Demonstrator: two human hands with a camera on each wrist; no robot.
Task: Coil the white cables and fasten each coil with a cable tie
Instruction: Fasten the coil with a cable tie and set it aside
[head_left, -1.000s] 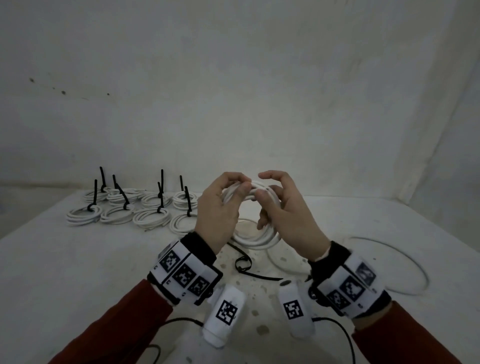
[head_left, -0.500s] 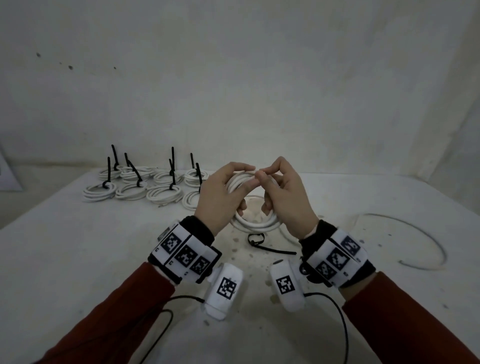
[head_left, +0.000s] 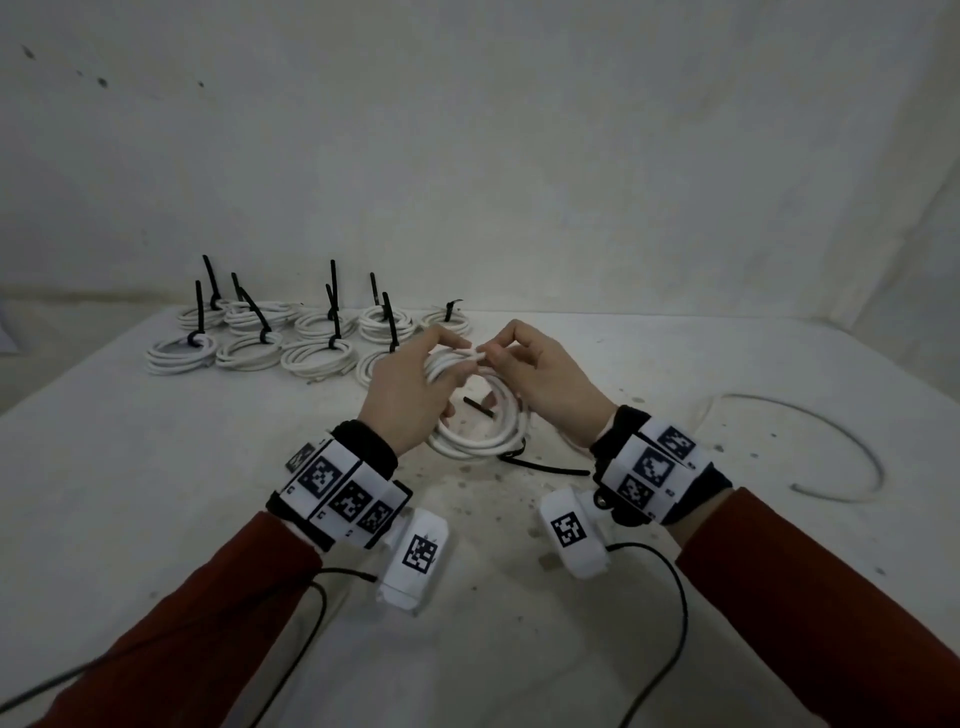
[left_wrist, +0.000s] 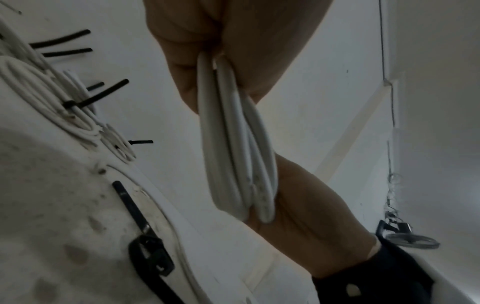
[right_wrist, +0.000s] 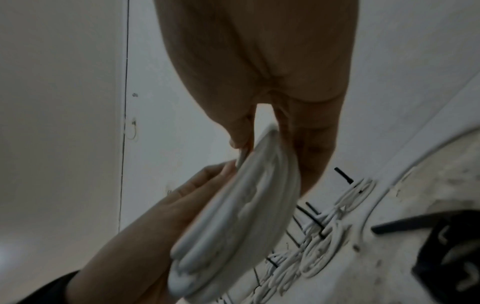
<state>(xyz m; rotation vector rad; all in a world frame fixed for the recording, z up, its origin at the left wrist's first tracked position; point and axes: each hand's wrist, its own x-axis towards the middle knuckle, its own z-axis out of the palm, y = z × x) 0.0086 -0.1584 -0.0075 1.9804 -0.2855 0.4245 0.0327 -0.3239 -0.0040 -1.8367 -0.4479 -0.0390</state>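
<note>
A white cable coil (head_left: 480, 421) of several loops is held upright just above the table, between both hands. My left hand (head_left: 415, 387) grips the loops (left_wrist: 233, 144) on their left side, fingers curled round them. My right hand (head_left: 540, 374) pinches the cable's end at the top of the coil (right_wrist: 239, 197), thumb against fingertips. A loose black cable tie (head_left: 540, 465) lies on the table under the coil; its looped head (left_wrist: 153, 259) shows in the left wrist view.
Several tied white coils (head_left: 311, 338) with upright black tie tails sit at the back left of the table (head_left: 130, 493). One loose white cable (head_left: 831, 447) curves on the table at the right. Black sensor leads (head_left: 670, 613) trail from both wrists.
Both hands have dropped a little toward the table with the coil. The right hand shifted from the coil's side to pinching the cable end at the top.
</note>
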